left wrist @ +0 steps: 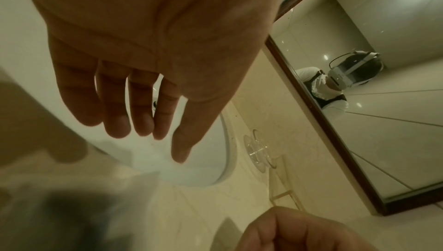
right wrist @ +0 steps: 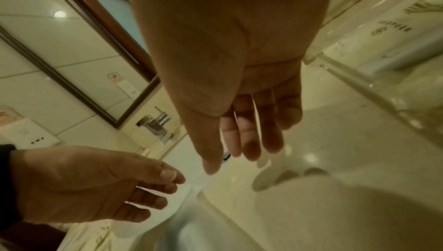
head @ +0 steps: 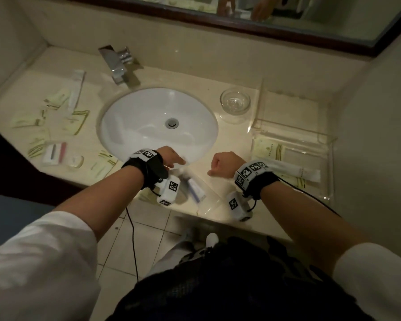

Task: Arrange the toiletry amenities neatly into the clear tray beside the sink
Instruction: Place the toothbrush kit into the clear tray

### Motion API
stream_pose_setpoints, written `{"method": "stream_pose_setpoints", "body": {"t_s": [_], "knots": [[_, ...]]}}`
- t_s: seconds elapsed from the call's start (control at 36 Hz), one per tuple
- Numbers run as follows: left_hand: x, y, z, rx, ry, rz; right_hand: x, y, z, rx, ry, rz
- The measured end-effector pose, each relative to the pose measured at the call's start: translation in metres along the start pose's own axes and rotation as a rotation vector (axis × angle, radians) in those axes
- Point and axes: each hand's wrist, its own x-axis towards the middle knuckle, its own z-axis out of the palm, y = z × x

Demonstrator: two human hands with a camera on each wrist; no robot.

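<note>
The person stands before the round white ceramic sink (head: 158,121). The left hand (head: 169,156) hovers over its near rim, fingers loose and straight, holding nothing. The right hand (head: 225,164) hangs just right of the sink, also relaxed and holding nothing. The clear rectangular plastic tray (head: 326,144) sits right of the sink with some pale sachets (head: 267,149) and a white wrapped toothbrush (head: 299,171) inside. More pale green-striped packets (head: 56,117) lie scattered left of the sink

Only illegible print on a sachet (right wrist: 393,29) in the clear tray (right wrist: 345,69).
</note>
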Motion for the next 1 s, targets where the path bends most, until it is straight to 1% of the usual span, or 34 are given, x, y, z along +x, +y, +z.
{"method": "stream_pose_setpoints", "body": {"t_s": [0.17, 0.28, 0.44, 0.64, 0.75, 0.89, 1.0], "knots": [[-0.003, -0.015, 0.000, 0.178, -0.014, 0.020, -0.001, -0.005, 0.012, -0.190, -0.175, 0.052], [-0.002, -0.019, 0.001, 0.299, -0.014, 0.036, -0.003, -0.005, 0.022, -0.221, -0.214, 0.086], [-0.001, -0.018, 0.004, 0.369, -0.012, 0.103, -0.006, -0.010, 0.029, -0.239, -0.258, 0.078], [0.001, -0.018, 0.010, 0.513, -0.052, 0.152, -0.007, -0.014, 0.039, -0.212, -0.215, 0.104], [0.000, -0.016, 0.015, 0.583, -0.045, 0.177, -0.010, -0.012, 0.043, -0.158, -0.178, 0.114], [0.000, -0.014, 0.015, 0.629, -0.066, 0.206, -0.010, -0.009, 0.047, -0.043, -0.132, 0.114], [0.001, -0.012, 0.009, 0.577, -0.067, 0.210, -0.012, -0.005, 0.042, 0.124, -0.086, 0.137]]}}
